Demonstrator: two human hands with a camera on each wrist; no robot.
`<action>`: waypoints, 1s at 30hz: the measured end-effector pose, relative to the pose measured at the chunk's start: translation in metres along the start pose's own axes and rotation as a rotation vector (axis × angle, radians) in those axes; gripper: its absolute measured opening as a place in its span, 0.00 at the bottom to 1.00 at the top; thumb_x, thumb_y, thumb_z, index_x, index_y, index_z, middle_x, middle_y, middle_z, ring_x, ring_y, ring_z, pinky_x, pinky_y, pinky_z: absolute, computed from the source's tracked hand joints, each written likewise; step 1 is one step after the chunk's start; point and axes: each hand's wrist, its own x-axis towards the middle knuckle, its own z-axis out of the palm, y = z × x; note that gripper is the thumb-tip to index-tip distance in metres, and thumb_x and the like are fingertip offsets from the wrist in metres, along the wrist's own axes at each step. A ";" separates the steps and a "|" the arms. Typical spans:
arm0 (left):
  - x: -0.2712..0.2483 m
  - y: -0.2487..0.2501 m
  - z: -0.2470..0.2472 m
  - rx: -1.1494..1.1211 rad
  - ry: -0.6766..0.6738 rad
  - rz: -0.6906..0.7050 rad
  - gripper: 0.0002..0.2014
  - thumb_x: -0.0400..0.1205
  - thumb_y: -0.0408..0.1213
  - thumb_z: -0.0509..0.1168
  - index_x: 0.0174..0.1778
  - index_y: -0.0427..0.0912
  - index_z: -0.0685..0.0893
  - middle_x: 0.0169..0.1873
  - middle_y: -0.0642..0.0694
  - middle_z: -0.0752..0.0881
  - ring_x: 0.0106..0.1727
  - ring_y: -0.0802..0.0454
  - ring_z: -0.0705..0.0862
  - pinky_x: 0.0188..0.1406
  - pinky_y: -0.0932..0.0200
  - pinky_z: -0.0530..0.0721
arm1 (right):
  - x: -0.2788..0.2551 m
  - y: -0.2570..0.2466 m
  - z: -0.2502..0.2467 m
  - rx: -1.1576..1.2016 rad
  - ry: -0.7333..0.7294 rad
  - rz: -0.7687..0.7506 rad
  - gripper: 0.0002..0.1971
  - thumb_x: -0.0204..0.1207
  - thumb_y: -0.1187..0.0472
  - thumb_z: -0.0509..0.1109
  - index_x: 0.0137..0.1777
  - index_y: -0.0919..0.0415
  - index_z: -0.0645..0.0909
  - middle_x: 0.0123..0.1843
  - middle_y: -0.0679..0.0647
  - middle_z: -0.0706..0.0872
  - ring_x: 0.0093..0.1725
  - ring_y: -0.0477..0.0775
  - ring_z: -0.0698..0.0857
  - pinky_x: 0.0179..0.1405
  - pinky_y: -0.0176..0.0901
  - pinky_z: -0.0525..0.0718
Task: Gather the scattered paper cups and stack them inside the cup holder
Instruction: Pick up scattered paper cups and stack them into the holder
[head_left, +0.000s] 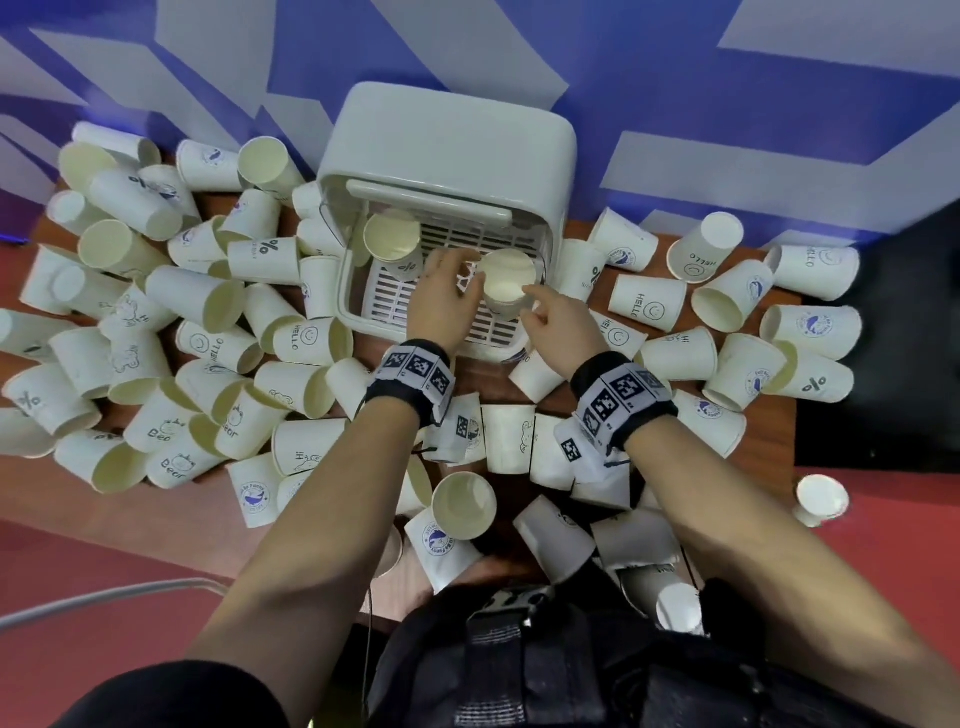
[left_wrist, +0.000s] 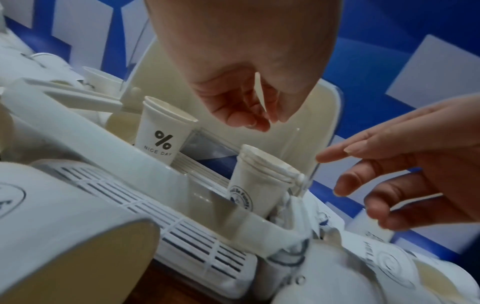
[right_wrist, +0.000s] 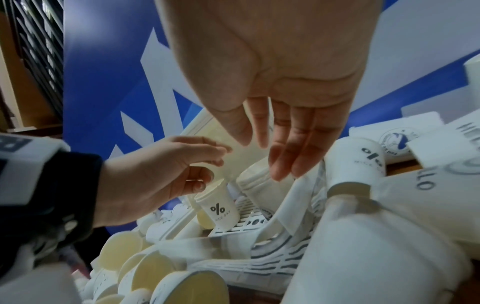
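Observation:
The white cup holder (head_left: 452, 150) stands open at the back of the table, with a slotted tray (left_wrist: 182, 228) as its floor. Two upright stacks are inside: a "%" cup (head_left: 393, 240) at the left and a nested stack of cups (head_left: 506, 283) at the right, whose several rims show in the left wrist view (left_wrist: 262, 176). My left hand (head_left: 465, 278) hovers just left of that stack with its fingers loosely curled and holding nothing. On the stack's right, my right hand (head_left: 535, 304) has relaxed fingers (right_wrist: 285, 156) close to the rim without gripping it.
Several loose paper cups (head_left: 197, 296) lie piled left of the holder, more (head_left: 737, 301) lie to its right, and others (head_left: 462, 504) lie near my body. One cup (head_left: 822, 500) sits on the red floor past the table's right edge. A blue and white wall (head_left: 727, 104) stands behind.

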 end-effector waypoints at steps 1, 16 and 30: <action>-0.004 0.004 -0.001 -0.002 -0.006 0.040 0.11 0.83 0.38 0.63 0.60 0.41 0.82 0.52 0.43 0.81 0.42 0.53 0.79 0.47 0.52 0.82 | -0.006 0.002 -0.004 0.028 0.027 0.009 0.20 0.83 0.59 0.59 0.74 0.59 0.73 0.61 0.62 0.85 0.61 0.61 0.82 0.61 0.49 0.79; -0.066 0.117 0.059 0.120 -0.408 0.367 0.12 0.84 0.38 0.61 0.61 0.45 0.84 0.55 0.47 0.86 0.46 0.53 0.81 0.48 0.58 0.77 | -0.097 0.098 -0.079 0.178 0.298 0.275 0.16 0.80 0.63 0.62 0.66 0.59 0.80 0.59 0.62 0.85 0.60 0.61 0.82 0.57 0.43 0.76; -0.067 0.217 0.157 0.375 -0.679 0.437 0.13 0.84 0.37 0.60 0.63 0.43 0.82 0.58 0.42 0.84 0.58 0.44 0.82 0.53 0.54 0.77 | -0.120 0.208 -0.163 0.037 0.300 0.397 0.22 0.78 0.65 0.63 0.73 0.62 0.73 0.69 0.68 0.73 0.68 0.68 0.74 0.68 0.52 0.73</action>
